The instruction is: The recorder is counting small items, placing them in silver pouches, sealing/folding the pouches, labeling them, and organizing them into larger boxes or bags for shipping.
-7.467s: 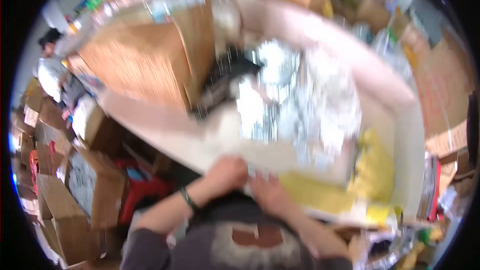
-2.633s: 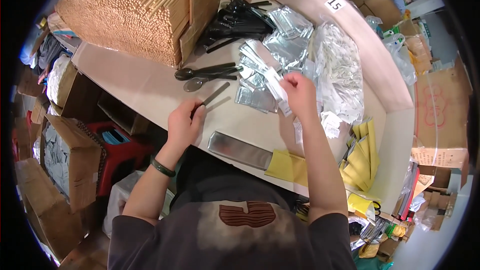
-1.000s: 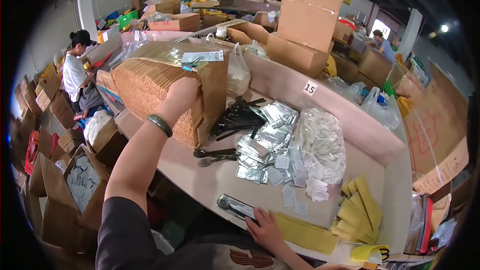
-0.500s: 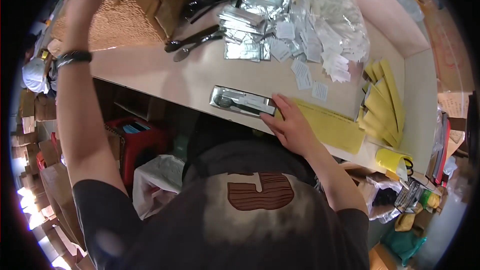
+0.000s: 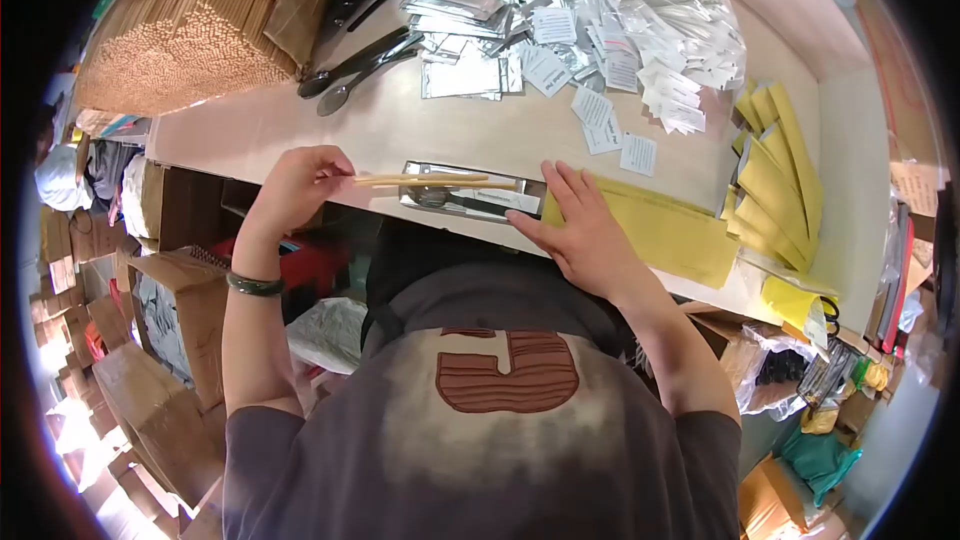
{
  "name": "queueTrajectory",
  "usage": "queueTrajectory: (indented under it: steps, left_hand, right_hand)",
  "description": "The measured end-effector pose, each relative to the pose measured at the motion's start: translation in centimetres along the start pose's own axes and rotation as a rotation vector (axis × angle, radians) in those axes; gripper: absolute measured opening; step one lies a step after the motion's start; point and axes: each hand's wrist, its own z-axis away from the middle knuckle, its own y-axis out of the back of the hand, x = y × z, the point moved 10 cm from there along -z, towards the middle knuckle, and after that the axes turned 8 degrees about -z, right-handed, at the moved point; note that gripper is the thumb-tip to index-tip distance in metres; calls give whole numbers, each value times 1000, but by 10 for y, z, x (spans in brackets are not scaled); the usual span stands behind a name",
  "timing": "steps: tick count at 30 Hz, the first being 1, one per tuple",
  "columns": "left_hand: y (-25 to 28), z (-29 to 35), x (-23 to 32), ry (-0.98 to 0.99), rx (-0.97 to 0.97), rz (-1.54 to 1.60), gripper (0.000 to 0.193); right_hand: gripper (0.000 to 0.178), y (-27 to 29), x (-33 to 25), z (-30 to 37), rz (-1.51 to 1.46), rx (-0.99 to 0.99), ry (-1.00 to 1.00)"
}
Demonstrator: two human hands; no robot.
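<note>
My left hand pinches a pair of light wooden chopsticks at their left ends. Their other ends lie over a flat silvery packet, close to the table's front edge. A black spoon rests on that packet, its handle running right toward my right hand. My right hand lies with thumb and fingers spread across the packet's right end, where it meets a long yellow paper sleeve. The thumb touches the near side, the fingertips the far side. Whether the packet enters the sleeve is hidden under the hand.
At the far left stands a cardboard box full of chopsticks. Black spoons, silvery sachets, printed white packets and a clear bag of white packets lie behind. Folded yellow sleeves sit right, scissors nearby.
My left hand has come back from the box at the far left and now holds chopsticks over the packet. My right hand stays spread at the packet's right end.
</note>
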Motion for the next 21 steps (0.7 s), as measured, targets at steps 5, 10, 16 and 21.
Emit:
queueTrajectory:
  steps: [5, 10, 16, 21]
  left_hand:
    - [-69, -24, 101, -309, 185, -171, 12]
    - [-33, -12, 97, -153, 720, -482, 42]
    - [-86, -26, 120, -213, 429, -192, 38]
    - [-106, -5, 136, -263, 94, 183, 67]
  right_hand:
    - [45, -13, -15, -25, -69, 79, 50]
    - [44, 7, -2, -21, 19, 216, -136]
    - [43, -2, 6, -21, -52, 211, -86]
    - [42, 17, -4, -19, -26, 231, -40]
